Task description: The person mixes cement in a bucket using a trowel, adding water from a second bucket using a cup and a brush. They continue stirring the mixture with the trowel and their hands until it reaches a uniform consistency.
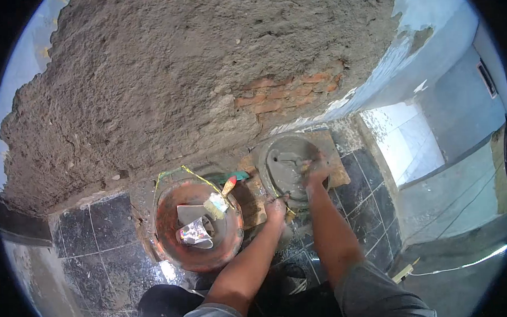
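A round grey bucket (261, 168) holds wet grey mortar (287, 178) and stands on a board in front of me. My left hand (275, 209) is closed at its near-left rim, beside a yellow cord handle (290, 211). Over the right side of the bucket, my right hand (316, 172) reaches in close to the mortar; its fingers are smeared and partly hidden. Left of the bucket is an orange basin (162, 239). A brush (216, 205) with a red and yellow handle lies across its rim, and a shiny patterned cup (196, 232) lies inside.
A rough, stripped wall (150, 78) with exposed bricks (287, 93) rises behind the containers. Dark floor tiles (113, 222) surround them. A green tool (237, 176) lies behind the basin. At the right, a white cable (458, 267) runs from a power strip (404, 273).
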Available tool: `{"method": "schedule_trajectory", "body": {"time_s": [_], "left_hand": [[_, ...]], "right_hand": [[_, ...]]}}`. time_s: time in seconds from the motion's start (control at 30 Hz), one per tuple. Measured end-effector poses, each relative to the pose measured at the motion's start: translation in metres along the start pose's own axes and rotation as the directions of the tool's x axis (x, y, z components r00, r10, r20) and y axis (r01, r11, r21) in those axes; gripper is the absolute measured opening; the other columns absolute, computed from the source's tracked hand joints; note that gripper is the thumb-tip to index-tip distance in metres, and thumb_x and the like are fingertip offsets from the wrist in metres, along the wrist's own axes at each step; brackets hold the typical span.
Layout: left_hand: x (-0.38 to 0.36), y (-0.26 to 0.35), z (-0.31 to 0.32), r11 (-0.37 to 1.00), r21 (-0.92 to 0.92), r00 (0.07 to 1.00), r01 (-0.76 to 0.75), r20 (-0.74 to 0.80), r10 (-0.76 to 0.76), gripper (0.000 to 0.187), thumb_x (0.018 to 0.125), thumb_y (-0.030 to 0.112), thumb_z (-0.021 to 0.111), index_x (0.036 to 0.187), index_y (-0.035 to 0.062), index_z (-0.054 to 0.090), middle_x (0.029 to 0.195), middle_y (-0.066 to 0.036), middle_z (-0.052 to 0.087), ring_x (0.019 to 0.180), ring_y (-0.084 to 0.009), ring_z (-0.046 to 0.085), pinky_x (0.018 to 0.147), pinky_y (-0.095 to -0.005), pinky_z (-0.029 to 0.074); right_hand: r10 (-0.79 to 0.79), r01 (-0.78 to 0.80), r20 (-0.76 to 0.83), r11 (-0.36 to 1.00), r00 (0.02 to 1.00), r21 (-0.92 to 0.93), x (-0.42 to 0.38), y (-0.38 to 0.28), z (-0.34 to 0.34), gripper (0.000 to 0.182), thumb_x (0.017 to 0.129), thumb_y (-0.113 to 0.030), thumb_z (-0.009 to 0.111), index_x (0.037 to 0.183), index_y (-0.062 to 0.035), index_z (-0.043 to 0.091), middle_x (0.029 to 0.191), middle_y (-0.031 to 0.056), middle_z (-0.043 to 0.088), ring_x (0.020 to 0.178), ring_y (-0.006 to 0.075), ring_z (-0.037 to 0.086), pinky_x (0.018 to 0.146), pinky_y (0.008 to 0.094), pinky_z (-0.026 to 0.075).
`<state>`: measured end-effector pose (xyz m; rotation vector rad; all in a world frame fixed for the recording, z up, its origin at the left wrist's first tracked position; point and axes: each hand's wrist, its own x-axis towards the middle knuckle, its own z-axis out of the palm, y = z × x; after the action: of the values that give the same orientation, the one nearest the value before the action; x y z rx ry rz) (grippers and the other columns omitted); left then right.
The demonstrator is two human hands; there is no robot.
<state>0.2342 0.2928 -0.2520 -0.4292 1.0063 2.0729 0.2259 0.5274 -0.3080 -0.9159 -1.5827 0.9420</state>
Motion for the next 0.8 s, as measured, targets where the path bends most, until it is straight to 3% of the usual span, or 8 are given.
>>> {"method": "schedule_trajectory", "body": {"time_s": [0.03, 0.13, 0.3, 0.37, 0.5, 0.67, 0.77, 0.8], "left_hand": [[0.0, 0.0, 0.0, 1.0, 0.008, 1.0, 0.004, -0.007, -0.004, 0.008, 0.088, 0.004, 0.067, 0.092, 0.0076, 0.062, 0.085, -0.006, 0.063, 0.074, -0.0228, 0.061, 0.064, -0.0418, 0.053], [-0.004, 0.003, 0.002, 0.999, 0.017, 0.997, 0.049, -0.064, -0.048, 0.01, 0.085, 0.0, 0.066, 0.093, 0.0067, 0.063, 0.087, -0.006, 0.064, 0.075, -0.0209, 0.061, 0.067, -0.0387, 0.051], [-0.005, 0.003, 0.002, 0.994, 0.027, 0.99, 0.104, -0.103, -0.1, 0.016, 0.081, -0.004, 0.063, 0.095, 0.0031, 0.067, 0.089, -0.006, 0.067, 0.077, -0.0178, 0.061, 0.072, -0.0332, 0.049], [0.005, -0.013, -0.001, 1.0, -0.018, 0.996, 0.025, -0.09, -0.026, 0.01, 0.085, 0.0, 0.064, 0.093, 0.0063, 0.065, 0.088, -0.006, 0.066, 0.076, -0.0207, 0.061, 0.067, -0.0366, 0.049], [0.001, -0.009, -0.002, 0.996, 0.081, 0.997, -0.041, -0.065, 0.047, 0.008, 0.088, -0.002, 0.063, 0.092, 0.0046, 0.065, 0.091, -0.006, 0.067, 0.083, -0.0202, 0.063, 0.074, -0.0362, 0.05], [-0.007, 0.005, 0.0, 0.986, 0.159, 0.999, -0.042, -0.02, 0.046, 0.009, 0.086, -0.001, 0.066, 0.094, 0.0035, 0.067, 0.092, -0.005, 0.068, 0.085, -0.0182, 0.063, 0.079, -0.0336, 0.049], [-0.02, 0.024, 0.013, 0.991, 0.132, 1.0, -0.021, -0.013, 0.023, 0.015, 0.086, -0.001, 0.068, 0.099, 0.0033, 0.07, 0.096, -0.004, 0.07, 0.088, -0.0175, 0.065, 0.082, -0.0328, 0.049], [-0.017, 0.023, 0.014, 0.991, 0.131, 1.0, -0.029, 0.012, 0.028, 0.017, 0.087, -0.002, 0.067, 0.103, 0.0027, 0.069, 0.099, -0.005, 0.07, 0.09, -0.0184, 0.065, 0.084, -0.0336, 0.05]], "right_hand": [[0.255, -0.242, 0.011, 0.899, 0.967, 0.365, -0.018, -0.059, 0.002, 0.036, 0.081, -0.012, 0.072, 0.114, -0.0046, 0.061, 0.108, 0.0134, 0.062, 0.089, 0.027, 0.062, 0.061, 0.036, 0.053], [0.405, -0.383, 0.081, 0.757, 0.911, 0.529, -0.039, -0.14, -0.005, 0.028, 0.078, -0.015, 0.074, 0.101, -0.0014, 0.066, 0.096, 0.0136, 0.064, 0.073, 0.0266, 0.065, 0.058, 0.0359, 0.052], [0.258, -0.394, 0.363, 0.841, 0.895, 0.371, 0.029, -0.164, -0.036, 0.008, 0.08, -0.008, 0.064, 0.078, -0.0018, 0.061, 0.075, 0.0108, 0.06, 0.055, 0.0221, 0.059, 0.048, 0.0348, 0.049], [0.013, -0.093, 0.243, 0.942, 0.97, 0.324, 0.045, -0.236, -0.044, 0.009, 0.079, -0.008, 0.059, 0.073, -0.0025, 0.056, 0.067, 0.0096, 0.056, 0.05, 0.0209, 0.056, 0.049, 0.0343, 0.048], [-0.022, -0.109, 0.354, 0.932, 0.935, 0.347, 0.072, -0.29, -0.076, 0.011, 0.075, -0.007, 0.059, 0.072, -0.0068, 0.049, 0.067, 0.0079, 0.052, 0.053, 0.0197, 0.053, 0.052, 0.034, 0.047], [-0.123, 0.075, 0.532, 0.991, 0.838, 0.111, 0.059, -0.198, -0.083, 0.023, 0.077, -0.019, 0.067, 0.089, -0.0009, 0.058, 0.074, 0.0107, 0.058, 0.063, 0.0205, 0.056, 0.063, 0.0329, 0.049], [-0.22, 0.222, 0.157, 0.975, 0.963, 0.007, 0.04, -0.103, -0.028, 0.022, 0.073, -0.014, 0.075, 0.082, -0.0012, 0.059, 0.072, 0.0033, 0.061, 0.062, 0.0152, 0.056, 0.06, 0.0305, 0.047], [-0.241, 0.228, 0.203, 0.97, 0.949, 0.088, 0.036, -0.136, -0.007, 0.022, 0.073, -0.014, 0.075, 0.08, -0.0013, 0.058, 0.071, 0.0019, 0.06, 0.061, 0.0142, 0.055, 0.059, 0.0304, 0.046]]}}
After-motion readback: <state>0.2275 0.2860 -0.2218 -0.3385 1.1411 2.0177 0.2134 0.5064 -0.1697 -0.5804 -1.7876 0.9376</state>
